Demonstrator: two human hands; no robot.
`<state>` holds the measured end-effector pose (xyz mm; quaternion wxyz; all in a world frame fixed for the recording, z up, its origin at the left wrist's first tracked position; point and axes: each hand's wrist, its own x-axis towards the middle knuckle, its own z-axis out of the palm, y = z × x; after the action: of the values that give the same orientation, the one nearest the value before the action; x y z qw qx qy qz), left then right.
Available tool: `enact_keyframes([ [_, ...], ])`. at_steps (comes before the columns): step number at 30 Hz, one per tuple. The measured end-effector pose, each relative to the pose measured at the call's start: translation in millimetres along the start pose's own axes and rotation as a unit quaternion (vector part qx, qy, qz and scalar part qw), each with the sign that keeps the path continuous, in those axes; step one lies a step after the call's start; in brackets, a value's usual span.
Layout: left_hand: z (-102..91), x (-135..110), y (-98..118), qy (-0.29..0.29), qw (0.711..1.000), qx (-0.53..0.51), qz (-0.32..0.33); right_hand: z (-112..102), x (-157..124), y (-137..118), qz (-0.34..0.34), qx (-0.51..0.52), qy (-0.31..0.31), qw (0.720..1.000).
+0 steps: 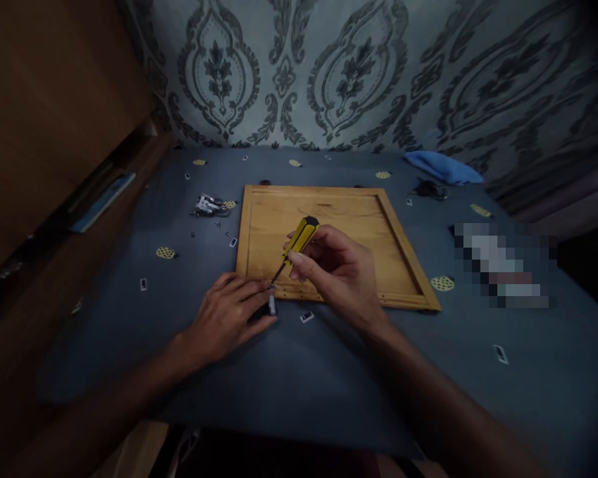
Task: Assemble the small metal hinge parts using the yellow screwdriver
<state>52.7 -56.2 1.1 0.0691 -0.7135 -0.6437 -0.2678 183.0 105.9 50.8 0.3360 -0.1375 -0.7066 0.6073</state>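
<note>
A framed wooden cabinet door (323, 226) lies flat on the blue-grey tablecloth. My left hand (224, 315) rests at its near left corner, fingers closed around a small metal hinge (272, 304), mostly hidden under the fingers and thumb. My right hand (346, 272) grips a yellow and black screwdriver (301, 239) between thumb and fingers. The tool slants down to the left, its tip at the hinge near the door's front edge; whether it sits in a screw is too small to tell. Several small holes show along that front edge.
More metal hinges (210, 204) lie left of the door, with a few loose screws (218, 226) nearby. At the back right are a blue cloth (443, 167) and a black object (430, 189). A blurred-out item (503, 265) lies at the right. Wooden furniture (54, 133) borders the left side.
</note>
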Motion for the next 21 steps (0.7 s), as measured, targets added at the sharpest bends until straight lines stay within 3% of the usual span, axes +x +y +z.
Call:
enact_keyframes([
  [21, -1.9, 0.3, -0.1, -0.009, 1.0, 0.0, 0.0, 1.4, -3.0, 2.2, 0.017, 0.014, -0.021, 1.0],
])
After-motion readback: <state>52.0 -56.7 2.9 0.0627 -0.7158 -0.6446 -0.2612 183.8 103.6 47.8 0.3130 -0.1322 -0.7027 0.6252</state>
